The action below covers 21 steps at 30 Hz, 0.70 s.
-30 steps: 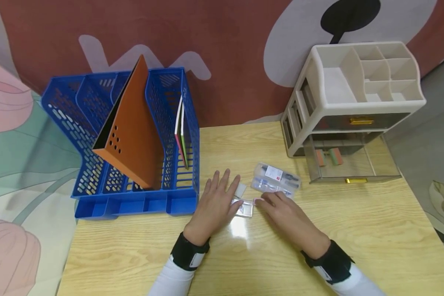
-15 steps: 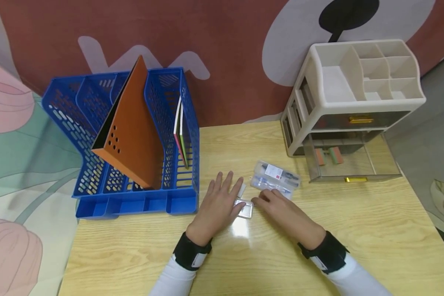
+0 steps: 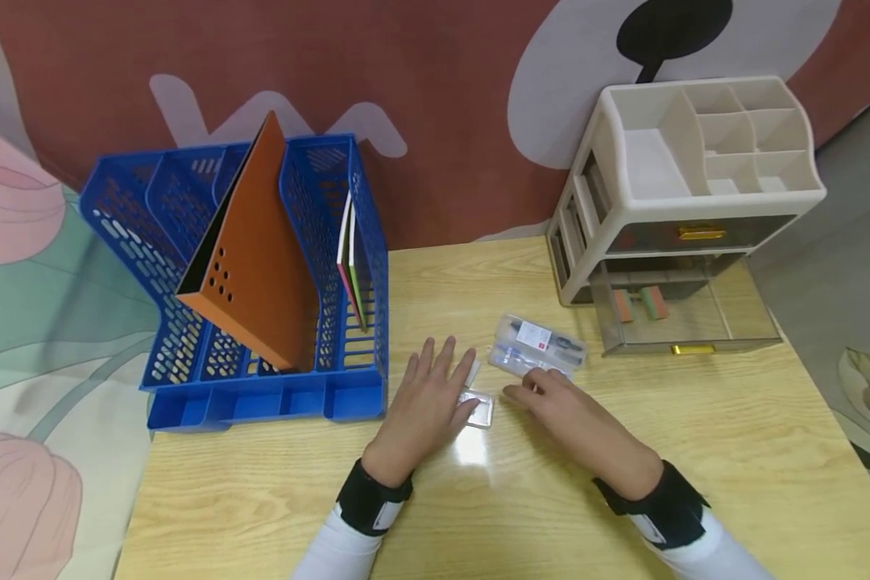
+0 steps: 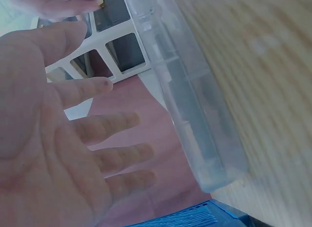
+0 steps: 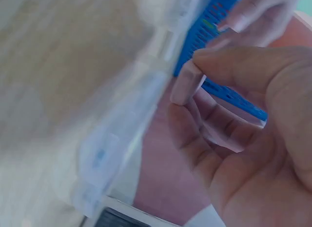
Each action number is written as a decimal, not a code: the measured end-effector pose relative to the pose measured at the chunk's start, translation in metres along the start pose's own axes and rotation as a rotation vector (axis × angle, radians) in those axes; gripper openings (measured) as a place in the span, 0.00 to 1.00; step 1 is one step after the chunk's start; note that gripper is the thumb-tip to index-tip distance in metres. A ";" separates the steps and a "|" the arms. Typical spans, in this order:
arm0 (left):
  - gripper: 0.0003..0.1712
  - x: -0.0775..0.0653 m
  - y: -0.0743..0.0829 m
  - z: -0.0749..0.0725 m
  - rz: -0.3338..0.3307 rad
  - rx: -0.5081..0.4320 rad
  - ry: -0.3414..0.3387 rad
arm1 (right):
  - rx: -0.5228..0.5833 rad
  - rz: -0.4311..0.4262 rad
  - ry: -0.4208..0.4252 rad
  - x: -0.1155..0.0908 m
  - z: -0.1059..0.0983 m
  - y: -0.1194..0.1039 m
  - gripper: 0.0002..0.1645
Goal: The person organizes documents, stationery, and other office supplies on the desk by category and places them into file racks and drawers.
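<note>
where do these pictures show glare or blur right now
Head view: white glare on the table, otherwise fairly clear; left wrist view: hazy, the clear plastic case soft; right wrist view: table badly blurred, the small block pinched by the right hand clearer.

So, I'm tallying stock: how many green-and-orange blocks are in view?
2, both in the open drawer: a left block and a right block. Others may hide farther back. The right hand pinches a pinkish piece, not counted.

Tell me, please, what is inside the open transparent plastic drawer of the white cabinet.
The transparent drawer holds two small salmon-and-green blocks side by side. Anything farther back, under the smoky plastic drawer above, is covered from view.
</note>
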<state>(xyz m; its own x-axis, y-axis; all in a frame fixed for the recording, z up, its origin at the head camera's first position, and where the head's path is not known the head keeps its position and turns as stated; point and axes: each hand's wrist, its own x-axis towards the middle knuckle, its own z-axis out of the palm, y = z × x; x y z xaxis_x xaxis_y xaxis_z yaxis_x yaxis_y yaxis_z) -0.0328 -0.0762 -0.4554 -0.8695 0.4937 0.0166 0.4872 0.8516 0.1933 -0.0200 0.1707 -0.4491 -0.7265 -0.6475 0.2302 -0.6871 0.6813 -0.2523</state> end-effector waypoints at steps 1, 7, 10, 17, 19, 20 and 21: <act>0.38 -0.001 0.000 0.000 0.004 0.004 0.003 | 0.005 -0.008 0.016 -0.001 -0.004 0.000 0.25; 0.38 -0.007 0.000 -0.002 0.037 0.036 0.032 | 0.016 -0.061 0.133 -0.005 -0.037 -0.004 0.31; 0.38 -0.011 -0.001 -0.002 0.054 0.056 0.048 | -0.010 -0.075 0.182 -0.006 -0.059 -0.007 0.24; 0.39 -0.018 -0.004 -0.004 0.081 0.082 0.081 | -0.036 -0.097 0.344 -0.007 -0.103 -0.013 0.28; 0.39 -0.020 -0.005 -0.005 0.088 0.081 0.085 | -0.061 -0.097 0.381 -0.007 -0.112 -0.012 0.30; 0.39 -0.021 -0.006 -0.006 0.091 0.081 0.085 | -0.071 -0.098 0.401 -0.007 -0.116 -0.011 0.30; 0.39 -0.022 -0.006 -0.006 0.092 0.083 0.082 | -0.078 -0.104 0.425 -0.008 -0.120 -0.009 0.30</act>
<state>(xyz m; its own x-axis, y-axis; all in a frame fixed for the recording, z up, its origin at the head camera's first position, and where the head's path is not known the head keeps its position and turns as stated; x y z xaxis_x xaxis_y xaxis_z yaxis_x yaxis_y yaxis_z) -0.0170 -0.0933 -0.4509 -0.8232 0.5568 0.1113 0.5669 0.8170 0.1055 -0.0088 0.2101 -0.3358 -0.5806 -0.5267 0.6209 -0.7430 0.6546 -0.1395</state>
